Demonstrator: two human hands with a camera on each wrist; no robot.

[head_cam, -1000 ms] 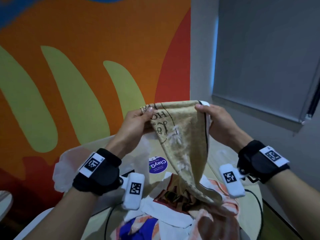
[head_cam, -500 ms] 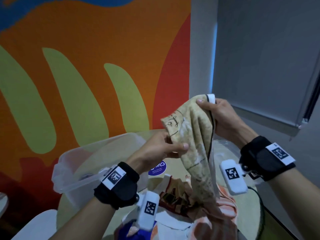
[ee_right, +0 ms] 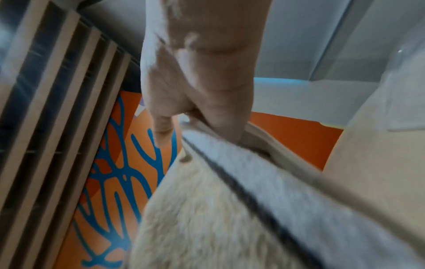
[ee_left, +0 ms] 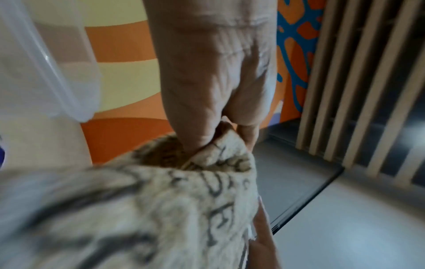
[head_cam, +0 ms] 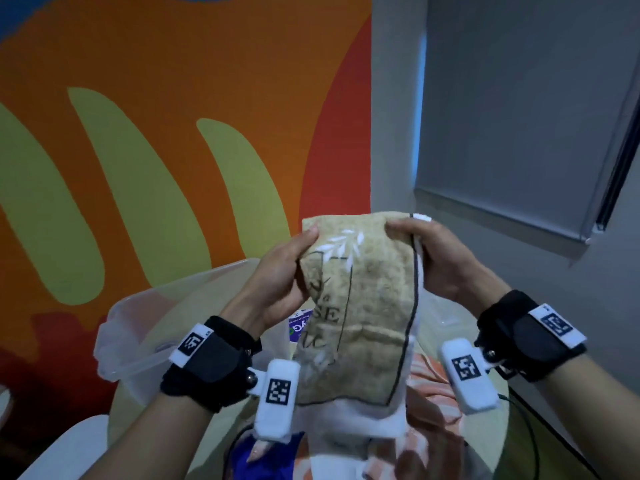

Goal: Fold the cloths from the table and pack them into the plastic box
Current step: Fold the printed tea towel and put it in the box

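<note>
Cloth held up for folding

Left hand (head_cam: 277, 275) and right hand (head_cam: 440, 258) each pinch a top corner of the tan cloth (head_cam: 360, 306), likely to hang it flat; box (head_cam: 138, 327) waits left on the worktop (head_cam: 446, 317).

Left hand (ee_left: 207, 76) pinching beige lettered cloth (ee_left: 142, 214) beside clear plastic box (ee_left: 46, 60).
</note>
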